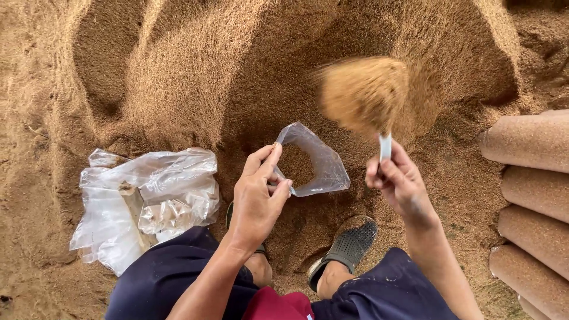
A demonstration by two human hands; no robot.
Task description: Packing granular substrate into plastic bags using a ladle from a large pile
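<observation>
Head view: our left hand (258, 198) pinches the clear bag (311, 163) open — partly filled; our right hand (397, 181) grips a heaped scoop (364, 95) — more filling remains.

Your clear plastic bag (314, 163) looks thin and glossy, the scoop (385, 146) handle smooth white plastic, and the tan husk heap (195, 77) matt and grainy.
</observation>
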